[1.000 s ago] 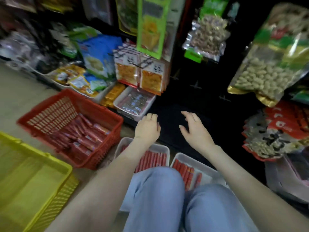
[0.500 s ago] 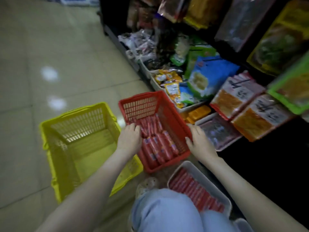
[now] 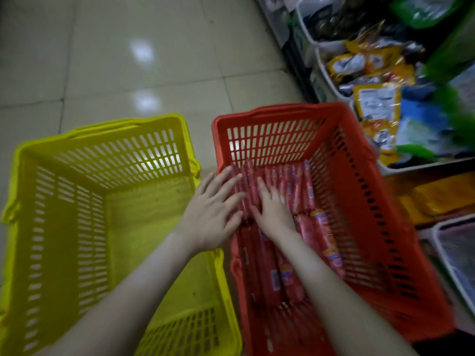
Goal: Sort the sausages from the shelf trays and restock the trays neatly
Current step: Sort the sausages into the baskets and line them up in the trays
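Both hands lie side by side in the red basket (image 3: pixel 372 227), palms down on the sausages (image 3: pixel 302 187). The left hand (image 3: pixel 213 214) reaches over the basket's left wall with its fingers straight and spread wide, holding nothing. The right hand (image 3: pixel 273 213) is just beside it, thumbs nearly meeting. Its fingers are mostly straight and press flat on the wrappers, closed round none of them.

The sausages are slim sticks in shiny red film with small blue and yellow labels (the print is too blurred to read). They lie lengthwise in rows under the palms, beyond the fingertips and back beneath the right forearm. Left of the left wrist stands a yellow basket (image 3: pixel 77 201). Well right of the right hand, shelf trays (image 3: pixel 321 70) hold snack packets (image 3: pixel 377 104).
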A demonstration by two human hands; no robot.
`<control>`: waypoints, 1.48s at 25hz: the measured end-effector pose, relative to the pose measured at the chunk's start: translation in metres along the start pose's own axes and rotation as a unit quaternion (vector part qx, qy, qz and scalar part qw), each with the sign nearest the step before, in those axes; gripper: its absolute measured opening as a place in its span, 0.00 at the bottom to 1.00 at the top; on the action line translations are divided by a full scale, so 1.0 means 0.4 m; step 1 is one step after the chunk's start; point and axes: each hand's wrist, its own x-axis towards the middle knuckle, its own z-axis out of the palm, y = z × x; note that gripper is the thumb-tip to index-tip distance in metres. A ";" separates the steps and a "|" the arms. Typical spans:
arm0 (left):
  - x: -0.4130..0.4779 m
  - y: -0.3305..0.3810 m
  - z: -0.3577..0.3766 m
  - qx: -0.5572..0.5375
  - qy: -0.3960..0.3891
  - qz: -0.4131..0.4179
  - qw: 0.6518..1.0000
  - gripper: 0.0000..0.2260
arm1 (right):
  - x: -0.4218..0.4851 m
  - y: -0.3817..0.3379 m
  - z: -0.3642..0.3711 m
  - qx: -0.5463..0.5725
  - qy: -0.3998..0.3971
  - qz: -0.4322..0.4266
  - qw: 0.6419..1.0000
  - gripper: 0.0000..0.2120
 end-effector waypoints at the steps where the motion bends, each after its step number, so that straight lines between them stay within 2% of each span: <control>1: -0.001 -0.003 0.003 -0.003 0.011 0.008 1.000 0.19 | 0.037 -0.001 0.031 0.000 -0.019 0.019 1.000 0.38; 4: -0.006 -0.006 0.005 0.009 0.006 0.010 1.000 0.19 | 0.113 0.007 0.084 0.001 -0.079 0.075 0.994 0.41; 7: -0.008 -0.009 0.006 0.013 0.003 0.002 1.000 0.19 | 0.145 0.012 0.075 0.018 -0.116 0.087 0.989 0.45; 11: -0.008 -0.006 0.005 0.017 0.011 0.001 1.000 0.19 | 0.153 0.000 0.053 0.055 -0.149 0.105 0.982 0.51; 15: -0.007 -0.006 0.002 0.010 0.019 -0.002 1.000 0.18 | 0.146 -0.003 0.046 0.081 -0.148 0.111 0.979 0.53; 18: -0.005 -0.003 -0.001 0.004 0.020 -0.007 1.000 0.18 | 0.162 0.025 0.024 0.215 -0.117 0.154 0.957 0.49; 21: 0.000 0.003 0.002 -0.003 0.015 -0.016 1.000 0.18 | 0.175 0.057 0.002 0.250 -0.138 0.173 0.943 0.28; 23: 0.001 0.003 0.004 -0.005 0.013 -0.017 1.000 0.18 | 0.178 0.070 -0.003 0.311 -0.154 0.181 0.920 0.21; 26: -0.001 0.000 0.005 -0.012 0.015 -0.018 1.000 0.18 | 0.180 0.079 -0.012 0.393 -0.177 0.194 0.881 0.23; 28: 0.001 -0.001 0.006 -0.013 0.014 -0.018 1.000 0.18 | 0.174 0.078 0.002 0.438 -0.182 0.209 0.855 0.28; 31: 0.002 0.000 0.008 -0.011 0.011 -0.016 1.000 0.18 | 0.169 0.074 0.034 0.415 -0.143 0.214 0.873 0.39; 33: 0.000 -0.001 0.008 -0.010 0.013 -0.016 1.000 0.19 | 0.169 0.075 0.041 0.417 -0.129 0.212 0.874 0.35; 35: 0.000 -0.002 0.008 -0.012 0.019 -0.014 1.000 0.19 | 0.165 0.075 0.042 0.446 -0.130 0.206 0.861 0.30; 37: -0.001 -0.003 0.010 -0.015 0.021 -0.013 1.000 0.18 | 0.155 0.062 0.042 0.485 -0.140 0.185 0.843 0.30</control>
